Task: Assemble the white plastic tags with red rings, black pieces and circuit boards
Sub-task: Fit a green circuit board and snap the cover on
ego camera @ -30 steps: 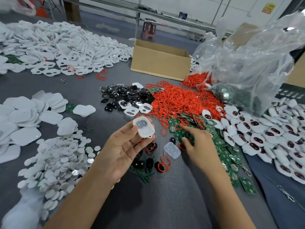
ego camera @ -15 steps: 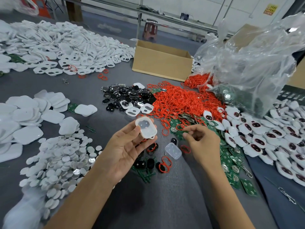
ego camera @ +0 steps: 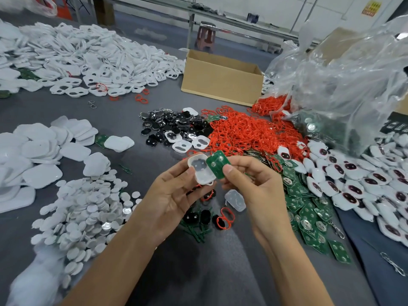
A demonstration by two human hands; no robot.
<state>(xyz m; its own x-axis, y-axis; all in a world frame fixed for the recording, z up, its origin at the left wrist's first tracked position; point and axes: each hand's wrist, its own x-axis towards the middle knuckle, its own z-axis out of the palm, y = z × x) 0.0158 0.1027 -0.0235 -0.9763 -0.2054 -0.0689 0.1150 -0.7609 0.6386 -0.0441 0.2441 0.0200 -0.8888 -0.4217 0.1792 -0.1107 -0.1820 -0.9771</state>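
Observation:
My left hand (ego camera: 174, 197) holds a white plastic tag shell (ego camera: 201, 170) with its hollow side up. My right hand (ego camera: 254, 184) pinches a green circuit board (ego camera: 217, 165) against the shell's right edge. A pile of red rings (ego camera: 240, 133) lies behind the hands, with a heap of black pieces (ego camera: 174, 127) to its left. Green circuit boards (ego camera: 309, 208) are spread to the right of my right hand. Under the hands lie a clear shell (ego camera: 235, 199), a red ring (ego camera: 224, 219) and a few black pieces (ego camera: 198, 216).
White shells are heaped at the far left (ego camera: 77, 56) and near left (ego camera: 33, 151). White discs (ego camera: 88, 213) lie at the lower left. An open cardboard box (ego camera: 220, 78) stands at the back. A clear plastic bag (ego camera: 344, 85) and assembled tags (ego camera: 364, 184) fill the right.
My right hand lifted from the pile of green boards with one board and brought it up to the shell in my left hand. The left hand barely moved.

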